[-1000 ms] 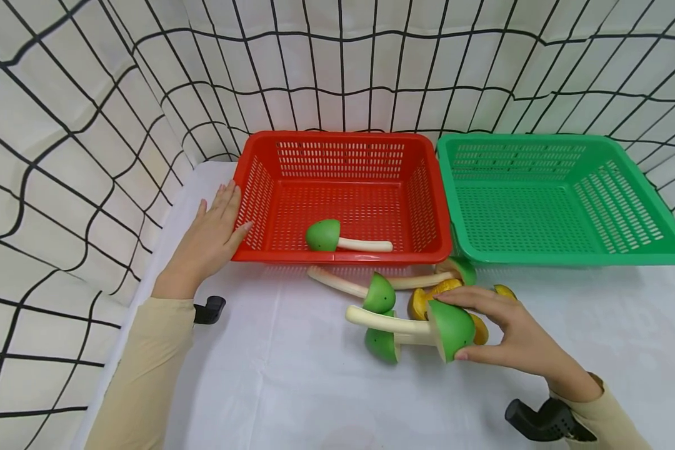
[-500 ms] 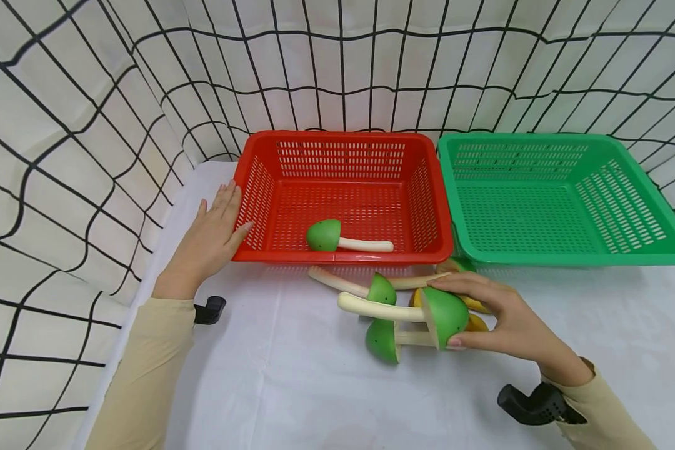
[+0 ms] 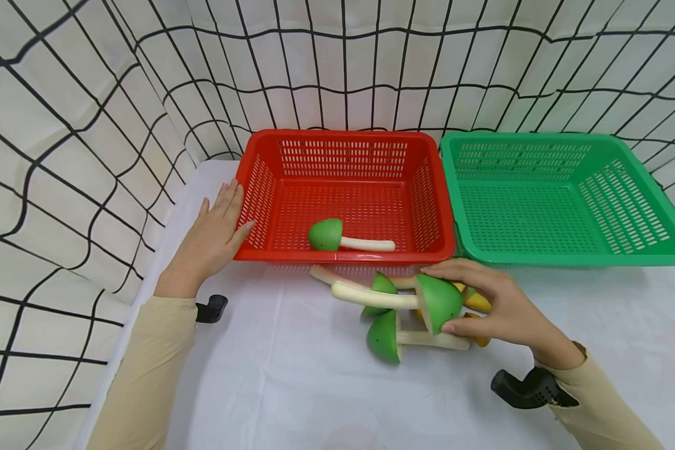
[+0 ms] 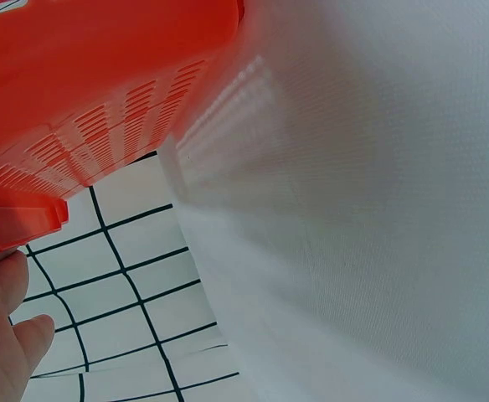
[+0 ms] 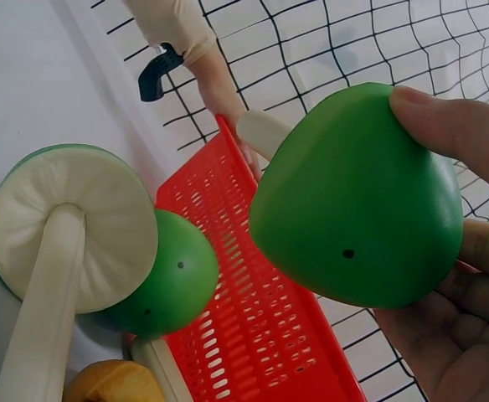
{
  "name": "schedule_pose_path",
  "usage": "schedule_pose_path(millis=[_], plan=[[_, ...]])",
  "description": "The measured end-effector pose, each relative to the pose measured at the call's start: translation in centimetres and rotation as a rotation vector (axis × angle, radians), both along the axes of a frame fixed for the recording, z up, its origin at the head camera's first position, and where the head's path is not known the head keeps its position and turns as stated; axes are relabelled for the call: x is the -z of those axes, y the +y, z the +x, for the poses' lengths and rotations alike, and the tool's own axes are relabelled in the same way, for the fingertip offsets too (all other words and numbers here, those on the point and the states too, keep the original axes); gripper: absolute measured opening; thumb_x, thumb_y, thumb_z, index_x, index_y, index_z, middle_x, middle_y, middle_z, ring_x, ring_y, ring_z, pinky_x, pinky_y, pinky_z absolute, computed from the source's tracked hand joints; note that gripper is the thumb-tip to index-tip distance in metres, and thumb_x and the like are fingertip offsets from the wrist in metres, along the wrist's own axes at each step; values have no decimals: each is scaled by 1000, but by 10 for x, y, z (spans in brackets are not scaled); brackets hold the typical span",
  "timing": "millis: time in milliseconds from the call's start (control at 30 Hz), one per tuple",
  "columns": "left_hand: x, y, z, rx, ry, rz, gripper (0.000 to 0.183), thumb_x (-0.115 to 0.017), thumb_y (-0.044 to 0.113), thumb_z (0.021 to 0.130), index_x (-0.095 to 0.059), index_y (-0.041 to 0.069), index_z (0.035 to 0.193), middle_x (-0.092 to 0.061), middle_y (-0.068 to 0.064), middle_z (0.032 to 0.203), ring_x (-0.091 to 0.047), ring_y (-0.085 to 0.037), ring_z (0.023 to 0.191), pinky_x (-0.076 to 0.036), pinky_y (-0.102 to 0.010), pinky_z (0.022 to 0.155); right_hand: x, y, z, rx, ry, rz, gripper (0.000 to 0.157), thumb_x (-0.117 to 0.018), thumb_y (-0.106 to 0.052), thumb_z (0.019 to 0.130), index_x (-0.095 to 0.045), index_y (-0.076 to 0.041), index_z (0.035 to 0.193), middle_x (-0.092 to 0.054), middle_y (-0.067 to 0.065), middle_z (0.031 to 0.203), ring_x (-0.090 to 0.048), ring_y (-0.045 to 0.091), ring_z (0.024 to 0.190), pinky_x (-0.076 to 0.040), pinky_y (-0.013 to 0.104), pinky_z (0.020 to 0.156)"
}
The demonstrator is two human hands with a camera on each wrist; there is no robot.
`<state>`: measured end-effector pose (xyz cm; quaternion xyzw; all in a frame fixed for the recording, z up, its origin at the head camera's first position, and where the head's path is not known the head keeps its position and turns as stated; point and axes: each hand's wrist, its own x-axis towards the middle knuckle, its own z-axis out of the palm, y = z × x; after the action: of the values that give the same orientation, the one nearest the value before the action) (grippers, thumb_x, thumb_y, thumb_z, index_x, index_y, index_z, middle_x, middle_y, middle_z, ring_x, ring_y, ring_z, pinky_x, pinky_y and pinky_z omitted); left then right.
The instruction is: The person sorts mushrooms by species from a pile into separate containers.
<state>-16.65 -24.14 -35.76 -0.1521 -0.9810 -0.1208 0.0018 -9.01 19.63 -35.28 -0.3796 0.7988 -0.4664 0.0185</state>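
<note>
My right hand pinches the green cap of a toy mushroom between thumb and fingers, its pale stem pointing left. In the right wrist view this held mushroom hangs in front of the red basket. Below it on the cloth lie another green-capped mushroom and a second one, partly covered by the held stem. My left hand rests with straight fingers along the left rim of the red basket. Inside that basket lies one green-capped mushroom.
A green basket stands against the red one on the right. Yellow pieces lie partly hidden behind my right hand. A black wire grid over white cloth encloses the back and left side.
My right hand has lifted the mushroom and carried it up and slightly left, toward the red basket. The left hand stays in place.
</note>
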Motion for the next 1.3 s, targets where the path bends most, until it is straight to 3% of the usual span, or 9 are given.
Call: schedule_pose_path(millis=[233,500,733,800,967,1067,1300], plan=[[-1,0,0,-7,-6,-12,68,-33,37,102,-4,-3,149,-1,-17,157,1,-30,144,-3,-54,113,-2,-4,-7,-1,-8,-8,69,-85,-3,64,-59,-8,127,-58,-1,126,-51,13,110,-47,25,80],[-2,1,0,-3,-9,3,68,-32,37,102,-5,-3,149,-2,-18,157,3,-29,144,-1,-53,113,-4,-9,-17,10,53,-32,71,-84,2,62,-59,-8,127,-58,2,123,-50,13,106,-48,25,75],[-2,1,1,-4,-12,1,68,-32,36,102,-4,-3,149,-1,-17,157,3,-28,144,-1,-53,113,-3,-16,-29,34,-86,-30,63,-81,-2,71,-58,-11,129,-56,-2,125,-50,14,109,-51,26,84],[-2,1,1,-5,-15,-1,68,-32,37,102,-3,-3,149,-1,-17,157,2,-29,144,-1,-52,113,-3,-19,-33,45,-114,-50,62,-80,-1,72,-58,-11,129,-56,-1,125,-50,15,107,-52,27,81],[-2,1,1,-10,-24,-5,69,-33,37,101,-3,-3,149,0,-16,157,3,-28,144,0,-52,113,-2,-25,-49,36,-82,-111,61,-79,5,71,-58,-3,127,-57,6,124,-51,16,106,-52,25,80],[-2,1,1,-12,-32,-6,69,-32,37,102,-2,-2,149,1,-16,157,5,-27,144,1,-51,113,0,-26,-57,33,-81,-133,59,-77,7,72,-56,0,127,-56,7,125,-51,16,108,-48,23,88],[-1,0,1,-8,-28,-9,69,-32,37,102,-3,-3,149,0,-16,157,5,-27,144,0,-52,113,-2,-27,-70,62,-115,-140,56,-75,3,76,-56,-2,128,-55,8,125,-51,17,109,-47,24,91]])
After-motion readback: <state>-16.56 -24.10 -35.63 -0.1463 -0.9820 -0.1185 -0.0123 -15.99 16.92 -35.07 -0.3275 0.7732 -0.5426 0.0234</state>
